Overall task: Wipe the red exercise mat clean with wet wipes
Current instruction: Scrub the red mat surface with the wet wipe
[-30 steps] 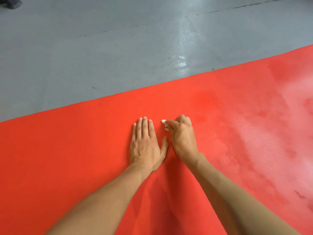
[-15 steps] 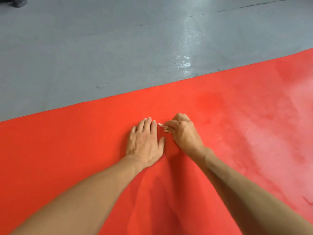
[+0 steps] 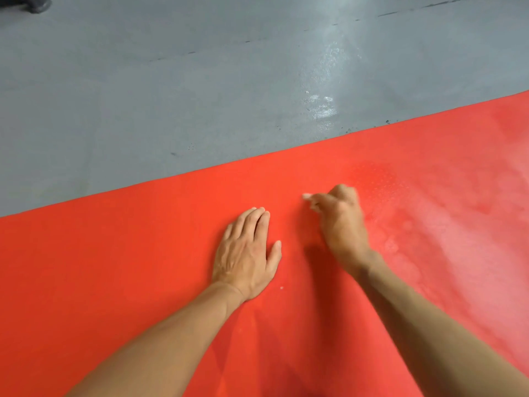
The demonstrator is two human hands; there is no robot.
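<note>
The red exercise mat (image 3: 120, 276) fills the lower half of the view, its far edge running up to the right. My left hand (image 3: 247, 253) lies flat on the mat with straight fingers, palm down. Just to its right, my right hand (image 3: 342, 222) is curled around a small white wet wipe (image 3: 309, 198); only a bit of the wipe sticks out past the fingertips, touching the mat. The mat right of that hand looks paler and damp, with a dotted texture showing.
Grey painted floor (image 3: 171, 96) lies beyond the mat's far edge, with a shiny patch (image 3: 322, 106) and dark scuff marks. A dark object (image 3: 34, 2) sits at the top left corner. A tiny white speck (image 3: 281, 287) lies on the mat by my left wrist.
My right hand with the wipe has slid right and slightly away from my left hand, widening the gap between them. My left hand stays flat on the mat.
</note>
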